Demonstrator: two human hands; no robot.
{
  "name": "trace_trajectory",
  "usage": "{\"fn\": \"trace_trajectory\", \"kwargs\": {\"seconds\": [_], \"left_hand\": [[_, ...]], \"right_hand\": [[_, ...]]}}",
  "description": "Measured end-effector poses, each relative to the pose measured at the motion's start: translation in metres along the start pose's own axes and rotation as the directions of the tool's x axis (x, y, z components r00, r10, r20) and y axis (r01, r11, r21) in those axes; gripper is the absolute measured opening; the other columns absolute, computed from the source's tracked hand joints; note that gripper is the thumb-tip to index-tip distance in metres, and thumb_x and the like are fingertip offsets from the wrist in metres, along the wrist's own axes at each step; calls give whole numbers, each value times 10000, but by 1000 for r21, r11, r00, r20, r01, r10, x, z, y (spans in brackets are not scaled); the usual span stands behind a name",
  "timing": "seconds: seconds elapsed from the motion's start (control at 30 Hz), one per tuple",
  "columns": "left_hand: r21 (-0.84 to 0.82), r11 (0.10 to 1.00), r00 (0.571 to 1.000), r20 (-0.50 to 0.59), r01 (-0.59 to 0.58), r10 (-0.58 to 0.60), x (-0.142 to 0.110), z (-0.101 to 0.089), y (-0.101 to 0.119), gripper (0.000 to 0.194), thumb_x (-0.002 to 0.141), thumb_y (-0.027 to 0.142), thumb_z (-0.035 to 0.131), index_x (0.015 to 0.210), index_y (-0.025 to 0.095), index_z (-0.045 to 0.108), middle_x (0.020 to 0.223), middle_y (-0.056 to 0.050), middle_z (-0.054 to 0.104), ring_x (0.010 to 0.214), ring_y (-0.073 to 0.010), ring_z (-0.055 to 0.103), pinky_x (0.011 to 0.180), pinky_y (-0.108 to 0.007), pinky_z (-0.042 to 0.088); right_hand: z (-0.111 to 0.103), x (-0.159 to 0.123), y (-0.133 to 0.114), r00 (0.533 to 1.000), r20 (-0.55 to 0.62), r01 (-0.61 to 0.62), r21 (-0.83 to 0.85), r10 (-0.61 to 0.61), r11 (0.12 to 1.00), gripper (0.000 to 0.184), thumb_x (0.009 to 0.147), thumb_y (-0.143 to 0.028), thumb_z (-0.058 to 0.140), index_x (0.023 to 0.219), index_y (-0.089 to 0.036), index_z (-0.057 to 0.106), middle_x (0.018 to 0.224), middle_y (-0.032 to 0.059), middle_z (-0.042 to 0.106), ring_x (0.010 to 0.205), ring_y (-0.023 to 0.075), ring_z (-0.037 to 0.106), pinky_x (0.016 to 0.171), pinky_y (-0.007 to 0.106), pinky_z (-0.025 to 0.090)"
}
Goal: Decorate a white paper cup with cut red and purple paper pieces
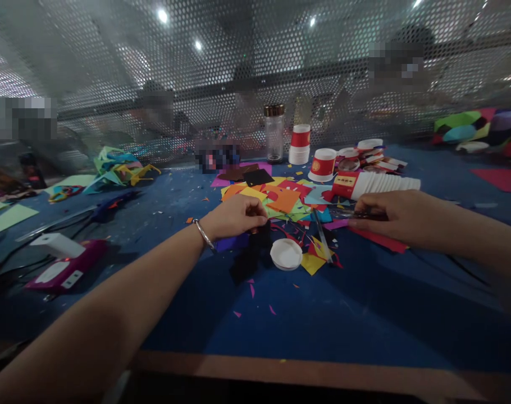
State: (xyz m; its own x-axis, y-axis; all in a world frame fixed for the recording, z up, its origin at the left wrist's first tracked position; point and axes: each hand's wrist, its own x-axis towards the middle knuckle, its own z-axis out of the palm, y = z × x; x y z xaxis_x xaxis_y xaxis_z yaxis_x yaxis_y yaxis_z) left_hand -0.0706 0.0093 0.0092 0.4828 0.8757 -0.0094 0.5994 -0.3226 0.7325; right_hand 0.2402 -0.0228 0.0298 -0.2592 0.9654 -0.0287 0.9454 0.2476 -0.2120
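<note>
My left hand (238, 216), with a bracelet at the wrist, is closed in a pinch on a piece of black paper (261, 234). Dark paper lies on the table below it. The fingers of my right hand (386, 213) are closed round a dark, slender tool (343, 213) that looks like a pair of scissors, its tip towards the left. Red paper (379, 238) lies under that hand. Between my hands sit a small white paper cup bottom (286, 254), a pen-like stick (322, 235) and yellow paper (312, 262). Behind them spreads a pile of coloured paper (283, 199).
A row of nested paper cups (386, 185) lies beyond my right hand. Upright cups (323, 164) and a glass bottle (274, 134) stand farther back. On the left are a purple power strip (87, 258) with a white plug, and cables. A perforated metal screen (222, 84) rises behind the table.
</note>
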Motion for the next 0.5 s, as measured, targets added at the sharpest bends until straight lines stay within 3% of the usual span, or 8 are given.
{"fn": "trace_trajectory", "kwargs": {"seconds": [0.1, 0.2, 0.33, 0.5], "left_hand": [[-34, 999, 1000, 8, -1, 1, 1, -3, -3, 75, 837, 200, 659, 764, 185, 651, 603, 34, 673, 548, -102, 646, 587, -217, 501], [-49, 999, 993, -115, 18, -24, 4, -6, -10, 38, 817, 152, 631, 818, 189, 640, 648, 2, 719, 561, -123, 663, 592, -237, 512], [35, 999, 952, -304, -18, 28, 7, -10, -16, 40, 815, 159, 631, 837, 186, 651, 684, -21, 731, 591, -142, 663, 596, -248, 507], [113, 992, 936, -340, -59, 95, 8, -8, -16, 43, 838, 190, 621, 850, 186, 661, 712, -23, 739, 643, -146, 664, 638, -252, 504]], "right_hand": [[-2, 1, 3, 999, -34, -11, -10, 11, 1000, 420, 757, -655, 455, 767, -255, 581, 775, 120, 722, 740, 301, 659, 704, 423, 447], [-4, 2, 5, 997, -81, -12, -7, 12, 1000, 362, 799, -599, 507, 781, -246, 589, 761, 116, 736, 729, 292, 664, 689, 408, 450], [0, 5, 9, 989, -144, 45, 9, -44, 999, 267, 812, -504, 539, 766, -245, 588, 716, 103, 737, 690, 278, 658, 674, 404, 453], [8, 12, 15, 992, -48, 118, 57, -115, 991, 253, 782, -501, 591, 817, -262, 663, 757, 81, 759, 703, 292, 683, 660, 407, 482]]}}
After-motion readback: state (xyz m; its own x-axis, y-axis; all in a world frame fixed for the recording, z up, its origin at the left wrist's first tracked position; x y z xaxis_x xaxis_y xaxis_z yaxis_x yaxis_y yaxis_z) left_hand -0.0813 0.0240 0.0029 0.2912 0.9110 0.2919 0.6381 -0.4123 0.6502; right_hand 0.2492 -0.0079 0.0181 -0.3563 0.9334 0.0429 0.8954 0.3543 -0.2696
